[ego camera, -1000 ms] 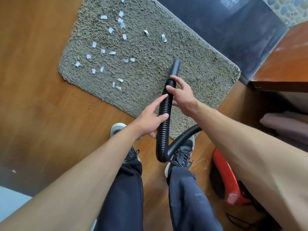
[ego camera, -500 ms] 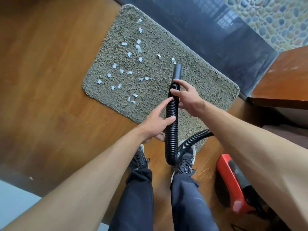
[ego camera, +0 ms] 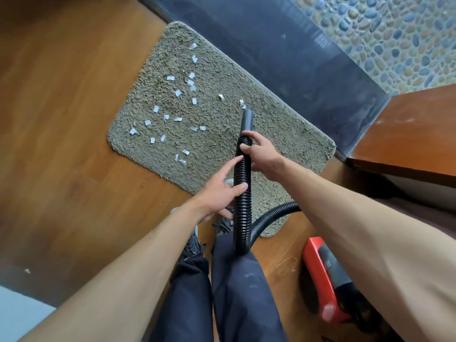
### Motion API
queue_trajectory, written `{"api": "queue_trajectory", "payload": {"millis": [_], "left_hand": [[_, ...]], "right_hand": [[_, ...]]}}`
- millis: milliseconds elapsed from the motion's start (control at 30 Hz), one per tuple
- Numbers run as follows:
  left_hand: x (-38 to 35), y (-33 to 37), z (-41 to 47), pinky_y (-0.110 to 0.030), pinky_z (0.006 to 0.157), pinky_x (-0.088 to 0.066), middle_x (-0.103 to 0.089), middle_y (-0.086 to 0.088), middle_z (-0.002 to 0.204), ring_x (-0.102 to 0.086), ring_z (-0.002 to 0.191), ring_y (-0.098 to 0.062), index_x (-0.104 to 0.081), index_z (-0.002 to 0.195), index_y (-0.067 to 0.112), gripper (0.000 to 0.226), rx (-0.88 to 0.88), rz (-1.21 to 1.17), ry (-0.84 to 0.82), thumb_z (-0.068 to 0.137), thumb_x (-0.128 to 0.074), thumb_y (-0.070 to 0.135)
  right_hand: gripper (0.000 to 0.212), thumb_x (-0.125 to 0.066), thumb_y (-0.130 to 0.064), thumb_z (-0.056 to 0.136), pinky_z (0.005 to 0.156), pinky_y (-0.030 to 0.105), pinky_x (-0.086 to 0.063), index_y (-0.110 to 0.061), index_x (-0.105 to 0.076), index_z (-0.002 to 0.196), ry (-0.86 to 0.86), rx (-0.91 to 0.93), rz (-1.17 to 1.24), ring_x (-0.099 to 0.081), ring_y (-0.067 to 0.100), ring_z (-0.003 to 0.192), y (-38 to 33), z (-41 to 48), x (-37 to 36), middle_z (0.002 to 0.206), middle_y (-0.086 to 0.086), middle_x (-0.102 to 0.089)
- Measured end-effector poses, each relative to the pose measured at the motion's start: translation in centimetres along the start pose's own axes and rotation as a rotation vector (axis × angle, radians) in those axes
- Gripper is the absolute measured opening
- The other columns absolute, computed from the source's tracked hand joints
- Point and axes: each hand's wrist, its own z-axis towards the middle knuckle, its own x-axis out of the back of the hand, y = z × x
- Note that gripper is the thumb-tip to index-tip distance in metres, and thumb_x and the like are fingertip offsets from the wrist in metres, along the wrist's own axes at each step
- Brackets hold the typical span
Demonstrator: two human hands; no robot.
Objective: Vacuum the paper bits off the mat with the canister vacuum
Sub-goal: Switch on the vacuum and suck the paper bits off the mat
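Nearest, at the mat's (ego camera: 283, 134) near edge, stand two dark trouser legs (ego camera: 237, 292) and two shoes (ego camera: 192, 243). One red canister vacuum (ego camera: 320, 280) sits on the wooden floor (ego camera: 61, 119) just off the mat's near right corner, partly hidden behind the right forearm. One black ribbed hose (ego camera: 243, 218) loops from that side over the mat's near corner and rises between the two hands.

The left hand (ego camera: 217, 193) holds the hose lower down. Its grip is clamped on it with the thumb across the front and the forefinger laid along the ribs. The right hand (ego camera: 261, 154) has its grip wrapped round the top of the hose, just under the one smooth nozzle (ego camera: 247, 119). The nozzle points over the middle of the mat, and I cannot tell whether it touches the pile.

I count twenty-two paper bits (ego camera: 178, 93) on the mat, all left of the nozzle or beyond it. One lies just past the nozzle's tip.

Against half a second ago, both hands hold the hose as before and the bits lie in the same scatter.

Beyond the mat's far edge runs a dark slab (ego camera: 296, 58), then a pebbled surface (ego camera: 394, 33). A wooden ledge (ego camera: 414, 134) juts in past the mat's right end.
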Motion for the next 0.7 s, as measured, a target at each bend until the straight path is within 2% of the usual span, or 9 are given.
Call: {"api": "queue_trajectory", "payload": {"millis": [100,233,333,467,567,700], "left_hand": [[-0.2,0.4,1.4,-0.058,0.072,-0.059,-0.074,-0.006,0.1,-0.072,0.093,-0.023,-0.029,0.139,0.06,0.065,0.011,-0.003,0.01,0.099,-0.057,0.017],[-0.2,0.7,3.2,-0.045,0.064,-0.058,-0.07,0.001,0.081,-0.069,0.077,-0.018,-0.029,0.143,0.056,0.064,0.018,0.007,0.034,0.099,-0.056,0.017],[-0.1,1.2,4.0,-0.042,0.061,-0.058,-0.07,0.001,0.078,-0.072,0.082,-0.021,-0.029,0.143,0.057,0.064,0.029,0.011,0.056,0.099,-0.056,0.018],[0.1,1.5,4.5,-0.045,0.065,-0.059,-0.073,-0.004,0.087,-0.073,0.092,-0.025,-0.028,0.142,0.058,0.064,0.042,0.015,0.067,0.1,-0.056,0.019],[0.2,1.5,4.8,-0.05,0.069,-0.059,-0.072,-0.002,0.086,-0.072,0.088,-0.022,-0.028,0.141,0.059,0.064,0.047,0.024,0.067,0.099,-0.056,0.019],[0.3,1.4,4.8,-0.048,0.069,-0.06,-0.073,-0.001,0.087,-0.072,0.088,-0.02,-0.027,0.141,0.06,0.065,0.048,0.038,0.046,0.1,-0.055,0.019]], "right_hand": [[0.04,-0.05,-0.004,0.098,0.057,0.032,-0.053,-0.023,-0.051,0.134,-0.016,-0.016,-0.013,-0.062,0.018,0.084,-0.2,1.5,0.6,0.119,0.013,-0.059],[0.042,-0.049,-0.004,0.099,0.056,0.03,-0.054,-0.022,-0.049,0.137,-0.03,-0.018,-0.016,-0.062,0.019,0.086,-0.5,3.2,1.2,0.122,0.013,-0.058],[0.043,-0.049,-0.005,0.099,0.062,0.035,-0.056,-0.023,-0.049,0.137,-0.052,-0.014,-0.023,-0.063,0.022,0.093,-0.7,4.1,1.1,0.126,0.014,-0.057],[0.042,-0.049,-0.004,0.098,0.076,0.045,-0.059,-0.023,-0.05,0.136,-0.061,-0.014,-0.03,-0.062,0.026,0.098,-0.9,5.2,1.2,0.126,0.015,-0.057],[0.042,-0.049,-0.004,0.098,0.067,0.039,-0.058,-0.022,-0.049,0.136,-0.062,0.005,-0.063,-0.062,0.022,0.093,-0.8,5.4,1.3,0.122,0.014,-0.058],[0.041,-0.049,-0.004,0.098,0.065,0.035,-0.056,-0.022,-0.049,0.135,-0.054,0.036,-0.066,-0.061,0.02,0.089,-0.5,5.4,1.5,0.118,0.013,-0.059]]}}
